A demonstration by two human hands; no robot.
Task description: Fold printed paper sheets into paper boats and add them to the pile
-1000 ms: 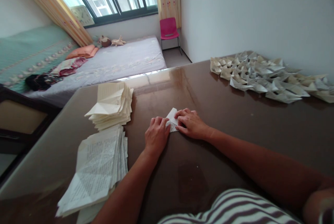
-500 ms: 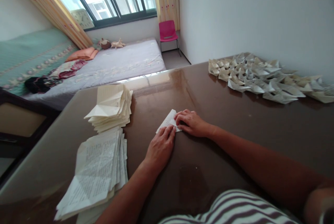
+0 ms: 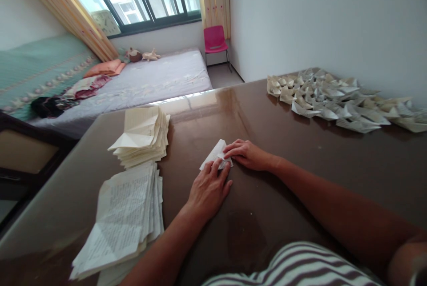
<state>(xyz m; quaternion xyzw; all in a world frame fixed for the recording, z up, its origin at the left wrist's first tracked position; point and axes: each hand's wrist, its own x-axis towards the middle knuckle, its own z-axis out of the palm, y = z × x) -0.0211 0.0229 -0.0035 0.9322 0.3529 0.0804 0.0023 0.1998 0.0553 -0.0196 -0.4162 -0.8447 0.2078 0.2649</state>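
A small piece of folded white paper (image 3: 213, 152) lies flat on the brown table in front of me. My left hand (image 3: 211, 185) rests on its lower edge with the fingers stretched out and the thumb apart. From the right, my right hand (image 3: 245, 153) lays its outstretched fingertips on the paper's right side. Both hands press on the paper from above rather than grip it. Part of the paper is hidden under the fingers.
To the left stand a stack of cream creased sheets (image 3: 142, 132) and a stack of printed creased sheets (image 3: 123, 219). Many folded paper boats (image 3: 333, 97) crowd the table (image 3: 287, 143) at the far right, by the wall. Beyond are a bed (image 3: 167, 72) and a pink chair (image 3: 215, 39).
My left thumb has spread away from the fingers, and the left fingers have shifted slightly on the paper. My right fingers have straightened out. The paper stays in place.
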